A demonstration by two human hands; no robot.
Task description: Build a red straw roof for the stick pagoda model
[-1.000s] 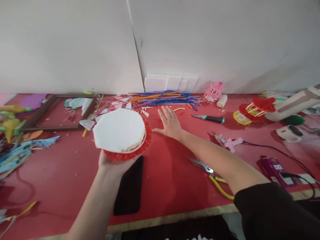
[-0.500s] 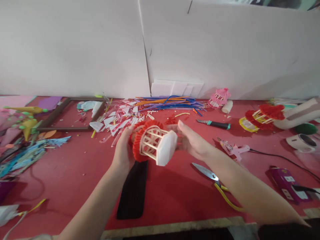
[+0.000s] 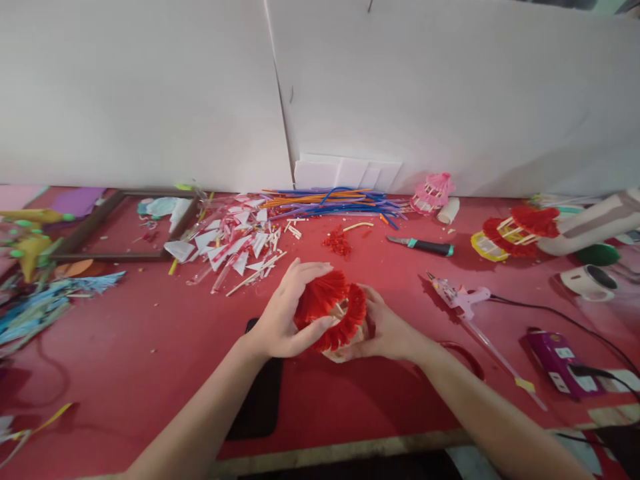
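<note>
A small red frilly tower point(image 3: 323, 297) is held up by two hands over the near middle part of the red table point(image 3: 350, 407). I cannot tell if its bottom touches the table. The left hand point(image 3: 287, 320) is partly open and curved round the left side, with the thumb across the front and the fingers over the top. The right hand point(image 3: 393, 330) is bent round the right side and holds the pale bottom part (some of its fingers are hidden behind). A black phone point(image 3: 257, 407) lies just left of the tower, partly under the left arm. On the far side are a heap of red bits point(image 3: 337, 243), a pile of blue and orange sticks point(image 3: 335, 201), and lots of white and pink scraps point(image 3: 243, 233). To the right, a cutter point(image 3: 427, 246) lies beyond a pink glue gun point(image 3: 463, 300), which has a long clear stick in its back. Farther right are a purple box point(image 3: 560, 363), a white mug point(image 3: 590, 283) and a red and yellow tower point(image 3: 515, 233) (that one is tipped over). A little pink tower point(image 3: 434, 193) sits at the far edge, and a brown frame point(image 3: 113, 257) lies far left.
</note>
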